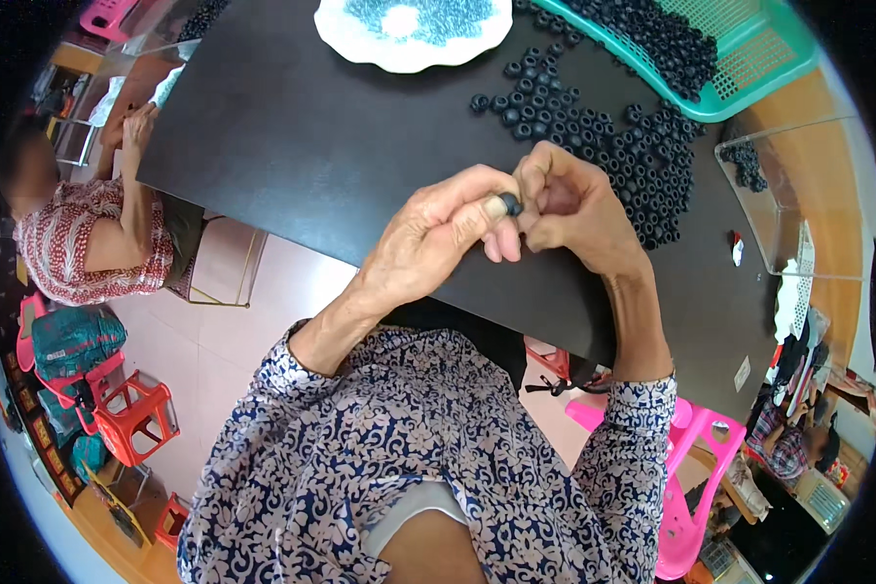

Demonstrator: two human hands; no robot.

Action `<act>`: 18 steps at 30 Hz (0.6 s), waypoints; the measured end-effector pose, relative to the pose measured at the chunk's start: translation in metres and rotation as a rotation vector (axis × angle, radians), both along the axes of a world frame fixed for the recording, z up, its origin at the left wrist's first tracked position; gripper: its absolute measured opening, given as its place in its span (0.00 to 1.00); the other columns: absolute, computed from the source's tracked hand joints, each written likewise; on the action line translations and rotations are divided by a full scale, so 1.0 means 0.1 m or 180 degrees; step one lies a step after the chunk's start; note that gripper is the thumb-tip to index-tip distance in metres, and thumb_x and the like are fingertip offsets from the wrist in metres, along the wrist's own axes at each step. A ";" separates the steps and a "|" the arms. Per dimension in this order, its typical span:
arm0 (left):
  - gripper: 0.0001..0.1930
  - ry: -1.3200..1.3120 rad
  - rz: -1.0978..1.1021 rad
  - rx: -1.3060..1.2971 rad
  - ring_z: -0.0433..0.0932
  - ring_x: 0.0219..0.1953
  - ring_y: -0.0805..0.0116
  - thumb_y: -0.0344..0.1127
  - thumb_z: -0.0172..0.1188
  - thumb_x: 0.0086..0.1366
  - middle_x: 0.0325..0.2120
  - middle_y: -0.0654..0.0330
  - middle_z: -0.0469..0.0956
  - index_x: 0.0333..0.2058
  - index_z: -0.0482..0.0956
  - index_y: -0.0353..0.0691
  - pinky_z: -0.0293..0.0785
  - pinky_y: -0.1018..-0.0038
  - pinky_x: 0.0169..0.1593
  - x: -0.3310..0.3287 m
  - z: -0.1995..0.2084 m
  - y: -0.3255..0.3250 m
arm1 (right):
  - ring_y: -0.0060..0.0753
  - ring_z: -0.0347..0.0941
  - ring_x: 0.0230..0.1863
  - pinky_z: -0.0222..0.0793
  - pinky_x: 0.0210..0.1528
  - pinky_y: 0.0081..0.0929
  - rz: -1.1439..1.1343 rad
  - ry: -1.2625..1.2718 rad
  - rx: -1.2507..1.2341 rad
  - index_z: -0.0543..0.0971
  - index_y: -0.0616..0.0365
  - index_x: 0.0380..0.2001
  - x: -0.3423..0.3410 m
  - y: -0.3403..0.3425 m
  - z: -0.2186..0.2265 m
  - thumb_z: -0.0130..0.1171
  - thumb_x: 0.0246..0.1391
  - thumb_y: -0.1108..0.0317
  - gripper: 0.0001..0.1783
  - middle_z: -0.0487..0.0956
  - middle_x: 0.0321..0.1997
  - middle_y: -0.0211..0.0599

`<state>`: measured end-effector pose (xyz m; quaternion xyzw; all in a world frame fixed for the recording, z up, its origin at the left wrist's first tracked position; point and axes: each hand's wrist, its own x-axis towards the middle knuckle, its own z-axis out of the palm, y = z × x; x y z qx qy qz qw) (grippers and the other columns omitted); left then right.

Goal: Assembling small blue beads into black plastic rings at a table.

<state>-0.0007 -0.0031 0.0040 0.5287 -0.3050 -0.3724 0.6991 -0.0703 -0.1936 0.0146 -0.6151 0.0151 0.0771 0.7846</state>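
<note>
My left hand (428, 229) pinches a small round black piece (511, 203) between thumb and fingers, above the dark table (292, 127). Close against it, my right hand (584, 209) has its thumb and fingertips pressed together; whatever they hold is too small or hidden. Many loose black ring-like pieces with holes (642, 180) lie spread just beyond and to the right of my hands. At the far edge stands a white wavy-rimmed plate (399, 64) with a layer of tiny bluish, shiny bits.
A green plastic basket (764, 92) of black pieces stands at the far right. Near it is a clear box (798, 195) with more. On the left, another person (97, 234) sits with hands at the table. Pink stools (691, 487) and a red stool (136, 419) stand below.
</note>
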 end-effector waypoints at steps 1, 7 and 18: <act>0.11 -0.0027 -0.0005 -0.0012 0.76 0.29 0.73 0.33 0.44 0.73 0.26 0.59 0.78 0.43 0.72 0.32 0.73 0.77 0.37 -0.01 0.01 0.01 | 0.11 0.67 0.29 0.64 0.32 0.11 -0.0005 -0.0027 -0.0012 0.71 0.56 0.30 -0.02 0.02 0.02 0.66 0.43 0.81 0.14 0.71 0.29 0.22; 0.12 0.0393 0.0107 -0.0046 0.74 0.29 0.75 0.33 0.45 0.73 0.24 0.61 0.76 0.43 0.73 0.31 0.72 0.78 0.37 -0.03 -0.02 0.02 | 0.16 0.70 0.33 0.68 0.37 0.16 -0.0366 -0.0531 0.0027 0.71 0.60 0.39 -0.07 0.18 0.03 0.66 0.40 0.87 0.22 0.70 0.35 0.27; 0.12 0.0329 0.0158 -0.0088 0.73 0.30 0.75 0.32 0.46 0.72 0.25 0.62 0.74 0.44 0.73 0.29 0.71 0.79 0.40 -0.03 -0.03 -0.05 | 0.16 0.75 0.25 0.70 0.28 0.15 -0.0654 -0.0993 -0.1606 0.76 0.65 0.36 -0.11 0.19 0.20 0.63 0.50 0.80 0.09 0.79 0.23 0.32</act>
